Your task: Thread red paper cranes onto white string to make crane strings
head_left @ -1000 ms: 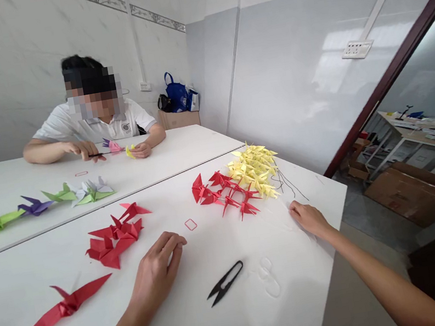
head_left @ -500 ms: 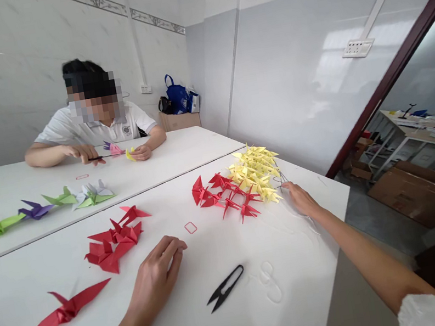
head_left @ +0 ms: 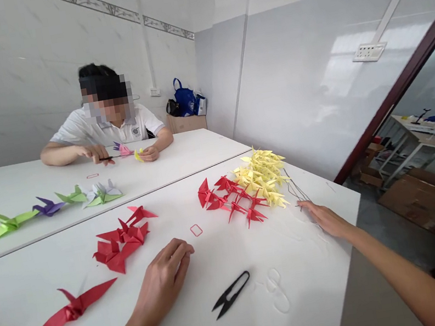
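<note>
My left hand [head_left: 167,274] rests on the white table with its fingers loosely curled together and nothing visible in them. Several folded red paper cranes [head_left: 121,246] lie in a cluster beyond it, and a single red crane [head_left: 73,309] with spread wings lies to its left. At the right, my right hand [head_left: 324,217] pinches thin dark wire [head_left: 298,192] just above the tabletop. The wire reaches up towards a pile of yellow paper cranes [head_left: 263,175]. More red cranes [head_left: 232,199] adjoin that pile on its left.
Black thread snips [head_left: 231,294] lie near a loose white thread [head_left: 278,289]. A small red outline [head_left: 196,230] marks the tabletop. Across the table, a person [head_left: 111,125] handles a tool and a yellow piece. Green, purple and white cranes [head_left: 47,207] form a row at the left.
My right hand has drawn the wire towards me, away from the yellow cranes, and the wire looks longer and straighter. My left hand stays in place. The view has shifted slightly.
</note>
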A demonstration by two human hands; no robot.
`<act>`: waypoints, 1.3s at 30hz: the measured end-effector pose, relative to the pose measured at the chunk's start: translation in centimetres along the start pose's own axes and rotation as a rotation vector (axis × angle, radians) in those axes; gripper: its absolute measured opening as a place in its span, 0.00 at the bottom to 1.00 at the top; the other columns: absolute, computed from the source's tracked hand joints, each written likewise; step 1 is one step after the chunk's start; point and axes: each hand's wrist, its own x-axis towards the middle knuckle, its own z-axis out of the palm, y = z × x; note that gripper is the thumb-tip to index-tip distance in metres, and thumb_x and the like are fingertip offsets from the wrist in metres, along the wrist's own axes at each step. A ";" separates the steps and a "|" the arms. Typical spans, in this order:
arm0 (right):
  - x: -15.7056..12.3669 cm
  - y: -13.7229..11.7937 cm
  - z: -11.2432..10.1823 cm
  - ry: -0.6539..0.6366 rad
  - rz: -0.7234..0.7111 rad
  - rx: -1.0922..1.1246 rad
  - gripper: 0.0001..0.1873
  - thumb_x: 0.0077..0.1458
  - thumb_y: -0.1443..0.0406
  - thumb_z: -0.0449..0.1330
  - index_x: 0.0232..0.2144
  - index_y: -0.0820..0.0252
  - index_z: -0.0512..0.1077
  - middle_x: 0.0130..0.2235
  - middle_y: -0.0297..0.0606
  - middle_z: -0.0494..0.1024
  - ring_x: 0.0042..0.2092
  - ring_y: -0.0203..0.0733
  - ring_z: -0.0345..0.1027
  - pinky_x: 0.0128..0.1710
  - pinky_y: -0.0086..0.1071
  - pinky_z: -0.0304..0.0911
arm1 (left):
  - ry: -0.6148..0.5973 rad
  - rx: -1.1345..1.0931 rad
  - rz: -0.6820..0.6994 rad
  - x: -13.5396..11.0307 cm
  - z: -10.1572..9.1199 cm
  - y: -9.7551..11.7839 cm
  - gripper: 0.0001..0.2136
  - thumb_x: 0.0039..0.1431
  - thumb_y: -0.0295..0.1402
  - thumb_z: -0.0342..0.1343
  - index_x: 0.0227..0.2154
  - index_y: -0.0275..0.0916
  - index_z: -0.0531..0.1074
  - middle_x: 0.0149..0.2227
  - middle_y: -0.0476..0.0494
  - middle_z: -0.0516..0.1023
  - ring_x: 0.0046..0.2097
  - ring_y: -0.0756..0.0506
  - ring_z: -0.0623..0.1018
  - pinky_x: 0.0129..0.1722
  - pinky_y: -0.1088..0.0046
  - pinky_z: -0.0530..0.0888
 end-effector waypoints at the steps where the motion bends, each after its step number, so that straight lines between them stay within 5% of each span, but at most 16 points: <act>1: -0.6 -0.1 -0.2 -0.006 -0.009 0.006 0.23 0.64 0.65 0.44 0.59 0.48 0.61 0.56 0.37 0.75 0.53 0.47 0.74 0.53 0.41 0.68 | -0.005 0.005 0.001 0.0 0.0 0.0 0.12 0.70 0.33 0.39 0.40 0.41 0.68 0.41 0.44 0.74 0.35 0.47 0.76 0.33 0.73 0.70; 6: -1.4 0.8 -1.2 0.058 0.017 0.020 0.22 0.65 0.65 0.42 0.58 0.49 0.62 0.56 0.38 0.75 0.56 0.47 0.71 0.56 0.42 0.65 | -0.020 0.010 0.008 -0.1 0.0 0.1 0.12 0.70 0.33 0.39 0.40 0.41 0.68 0.42 0.44 0.74 0.36 0.47 0.76 0.35 0.72 0.70; 11: 2.2 3.5 -1.6 0.172 0.134 -0.003 0.25 0.64 0.64 0.42 0.62 0.55 0.56 0.58 0.48 0.73 0.57 0.55 0.69 0.56 0.50 0.64 | -0.022 0.008 0.010 -0.1 0.0 0.1 0.12 0.70 0.33 0.39 0.40 0.41 0.69 0.41 0.45 0.74 0.34 0.48 0.76 0.34 0.73 0.70; 17: 5.9 4.8 0.1 0.090 0.116 -0.007 0.24 0.60 0.66 0.45 0.57 0.56 0.64 0.56 0.46 0.75 0.54 0.53 0.72 0.55 0.48 0.66 | -0.032 -0.007 0.000 0.0 0.0 0.1 0.12 0.70 0.33 0.40 0.39 0.41 0.69 0.41 0.46 0.74 0.34 0.48 0.76 0.34 0.74 0.70; 26: 0.1 2.7 -0.1 -0.015 -0.004 0.030 0.23 0.64 0.63 0.42 0.60 0.51 0.60 0.64 0.38 0.66 0.62 0.46 0.64 0.63 0.43 0.59 | -0.051 0.003 0.025 -0.1 0.1 0.1 0.12 0.70 0.32 0.39 0.39 0.41 0.69 0.41 0.45 0.74 0.37 0.47 0.75 0.35 0.72 0.70; 31: -2.2 2.1 -1.1 -0.026 0.000 0.028 0.22 0.65 0.63 0.40 0.58 0.51 0.61 0.58 0.42 0.73 0.57 0.48 0.69 0.57 0.45 0.64 | -0.060 0.023 0.043 -0.1 0.2 0.2 0.12 0.70 0.31 0.39 0.39 0.41 0.68 0.40 0.45 0.74 0.37 0.47 0.75 0.35 0.71 0.69; 35: -1.0 -1.0 -2.4 0.159 0.006 0.019 0.21 0.65 0.62 0.42 0.58 0.51 0.60 0.54 0.44 0.75 0.54 0.49 0.72 0.51 0.43 0.68 | -0.047 0.035 0.052 -0.2 0.2 0.2 0.12 0.70 0.30 0.38 0.39 0.40 0.68 0.40 0.44 0.74 0.37 0.46 0.75 0.36 0.71 0.70; 37: 0.3 -4.9 -2.9 0.316 -0.059 0.076 0.19 0.66 0.63 0.41 0.56 0.53 0.60 0.47 0.44 0.77 0.48 0.48 0.74 0.48 0.42 0.68 | -0.036 0.039 0.057 -0.2 0.2 0.2 0.13 0.70 0.30 0.38 0.39 0.40 0.68 0.40 0.44 0.74 0.37 0.46 0.75 0.36 0.71 0.70; 39: 1.6 -10.2 -3.1 0.478 -0.142 0.186 0.17 0.68 0.63 0.40 0.54 0.55 0.61 0.34 0.38 0.75 0.32 0.42 0.73 0.38 0.38 0.69 | -0.021 0.044 0.061 -0.3 0.2 0.3 0.13 0.70 0.30 0.38 0.39 0.40 0.68 0.39 0.43 0.74 0.36 0.46 0.75 0.35 0.71 0.70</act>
